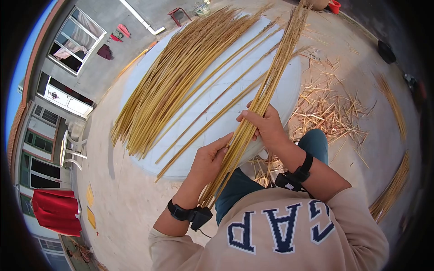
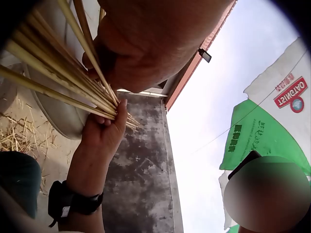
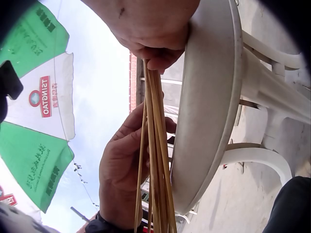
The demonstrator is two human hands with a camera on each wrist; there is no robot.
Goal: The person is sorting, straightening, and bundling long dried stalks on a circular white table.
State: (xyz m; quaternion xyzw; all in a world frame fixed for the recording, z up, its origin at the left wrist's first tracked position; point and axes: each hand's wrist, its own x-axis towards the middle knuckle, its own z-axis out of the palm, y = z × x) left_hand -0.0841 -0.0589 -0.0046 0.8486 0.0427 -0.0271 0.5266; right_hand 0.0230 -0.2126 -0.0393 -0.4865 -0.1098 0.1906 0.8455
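A bundle of long dry stalks (image 1: 274, 74) with brushy tops runs across the near right side of the round white table (image 1: 212, 97). My right hand (image 1: 266, 124) grips the bundle around its middle, thumb laid over the stalks. Lower down, my left hand (image 1: 209, 160) holds the same stalks near their cut ends, thumb and fingers around them. In the right wrist view the stalk ends (image 3: 158, 179) fan out slightly below the hands. A large spread of similar stalks (image 1: 176, 72) lies on the table to the left, with several single stalks (image 1: 217, 99) between it and the bundle.
Broken stalk scraps (image 1: 332, 108) litter the ground right of the table. More stalk bundles (image 1: 392, 187) lie at the far right. A white plastic chair (image 1: 72, 149) stands off to the left. A green and white umbrella (image 2: 252, 131) is overhead.
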